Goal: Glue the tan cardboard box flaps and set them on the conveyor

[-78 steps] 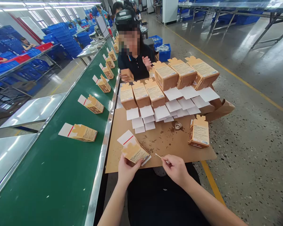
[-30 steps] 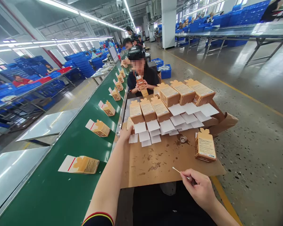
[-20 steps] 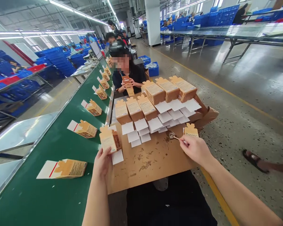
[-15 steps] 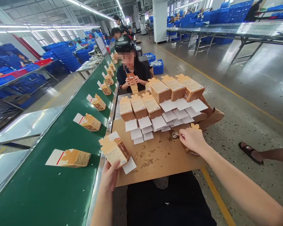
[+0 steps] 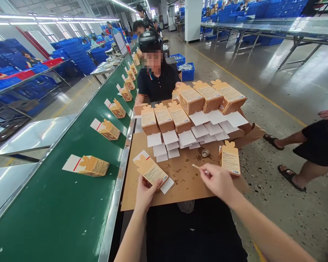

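My left hand [image 5: 146, 193] grips a small tan carton [image 5: 151, 171] with its white flaps open, held tilted over the near edge of a brown cardboard sheet [image 5: 180, 182]. My right hand [image 5: 218, 180] pinches a thin swab stick [image 5: 197, 167], its tip pointing left toward the carton. A tiny round dish [image 5: 205, 153] sits on the stained cardboard just beyond the stick. One closed carton [image 5: 230, 158] stands beside my right hand. Rows of open cartons [image 5: 164, 118] with white flaps hanging fill the far part of the sheet.
A green conveyor belt [image 5: 57, 211] runs along my left, carrying several cartons lying on their sides [image 5: 94, 165]. A person in a dark shirt [image 5: 157, 78] sits facing me beyond the cartons. Another person's legs [image 5: 303, 149] pass on the floor at right. Blue crates stand behind.
My left hand took a carton from the rows and brought it near me. My right hand reached the stick to the small dish, then drew back toward the carton. A walker entered at right.
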A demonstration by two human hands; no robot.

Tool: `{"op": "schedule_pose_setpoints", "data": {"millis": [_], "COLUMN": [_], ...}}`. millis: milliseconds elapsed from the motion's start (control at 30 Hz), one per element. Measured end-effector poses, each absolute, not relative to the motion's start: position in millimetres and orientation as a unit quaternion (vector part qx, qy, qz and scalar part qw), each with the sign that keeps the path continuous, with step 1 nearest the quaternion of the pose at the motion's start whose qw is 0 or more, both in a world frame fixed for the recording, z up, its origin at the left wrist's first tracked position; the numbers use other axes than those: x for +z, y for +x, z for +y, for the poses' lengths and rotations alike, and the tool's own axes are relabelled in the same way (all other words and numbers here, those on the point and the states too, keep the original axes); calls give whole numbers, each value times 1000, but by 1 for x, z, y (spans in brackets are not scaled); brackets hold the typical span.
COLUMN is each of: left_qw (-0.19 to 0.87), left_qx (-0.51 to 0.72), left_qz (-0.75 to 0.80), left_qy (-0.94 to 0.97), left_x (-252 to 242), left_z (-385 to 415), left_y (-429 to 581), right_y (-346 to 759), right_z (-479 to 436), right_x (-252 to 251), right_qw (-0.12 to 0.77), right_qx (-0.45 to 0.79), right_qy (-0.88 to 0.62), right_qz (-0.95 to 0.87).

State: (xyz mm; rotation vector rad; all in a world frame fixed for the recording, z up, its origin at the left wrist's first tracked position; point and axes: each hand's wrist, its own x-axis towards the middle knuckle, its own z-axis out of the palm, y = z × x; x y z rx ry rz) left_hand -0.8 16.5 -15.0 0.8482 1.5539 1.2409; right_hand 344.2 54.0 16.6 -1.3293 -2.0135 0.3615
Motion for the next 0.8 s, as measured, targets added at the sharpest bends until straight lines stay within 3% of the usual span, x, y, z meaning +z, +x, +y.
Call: {"op": "schedule_pose_setpoints", "data": {"millis": [133, 333, 567, 800], "left_qw": [439, 420, 402, 282], "left_qx": [499, 504, 507, 427], "left_qz": [650, 655, 652, 729], "left_qy": [368, 375, 395, 455], "left_x": [-17, -12, -10, -17], "left_z": [14, 13, 10, -17], "left_y": [8, 11, 20, 35], "right_y": [270, 226, 250, 298], "right_z": [0, -6, 11, -12], "right_x": [-23, -56, -51, -29], "right_qw": [353, 328, 338, 407], "right_qx": [197, 169, 166, 185], "right_qy": [-450, -448, -471, -515], "right_qz": [-796, -814, -798, -731]}}
